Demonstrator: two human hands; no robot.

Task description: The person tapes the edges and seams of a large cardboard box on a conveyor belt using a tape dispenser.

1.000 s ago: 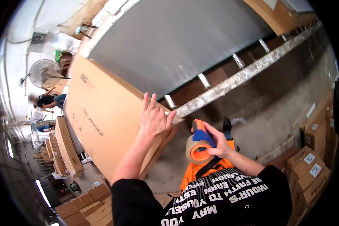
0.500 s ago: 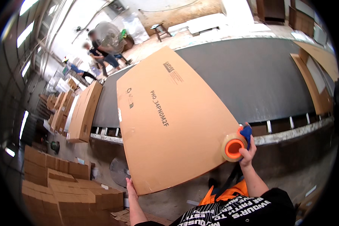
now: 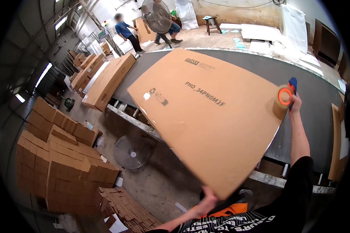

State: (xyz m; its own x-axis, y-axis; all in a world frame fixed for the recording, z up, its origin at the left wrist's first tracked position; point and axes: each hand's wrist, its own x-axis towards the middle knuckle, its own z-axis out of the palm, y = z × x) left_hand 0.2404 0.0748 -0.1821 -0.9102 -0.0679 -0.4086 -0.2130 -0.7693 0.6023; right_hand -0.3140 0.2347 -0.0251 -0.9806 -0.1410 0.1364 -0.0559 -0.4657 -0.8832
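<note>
A large flat brown carton [image 3: 198, 124] with black print on its top face lies tilted across the dark conveyor belt, its near corner jutting past the belt's edge toward me. My left hand [image 3: 209, 202] grips that near corner, with part of the fingers hidden by the board. At the carton's far right corner, my right hand [image 3: 295, 103] is closed round a tape dispenser [image 3: 280, 107], which has a blue handle, an orange core and a wide roll of tan tape. The roll is against or just over the carton's edge; I cannot tell which.
The conveyor belt [image 3: 256, 62] has a metal roller frame. Long cartons [image 3: 109, 83] stand at its left end; an open carton [image 3: 334, 143] is at right. Stacked folded cardboard [image 3: 66, 163] and a floor fan [image 3: 132, 153] are lower left. Two people [image 3: 125, 31] work beyond near another fan [image 3: 156, 15].
The carton has turned counterclockwise. My right hand has swung up and away with the tape dispenser, while my left hand has come rightward with the near corner. The view has shifted too.
</note>
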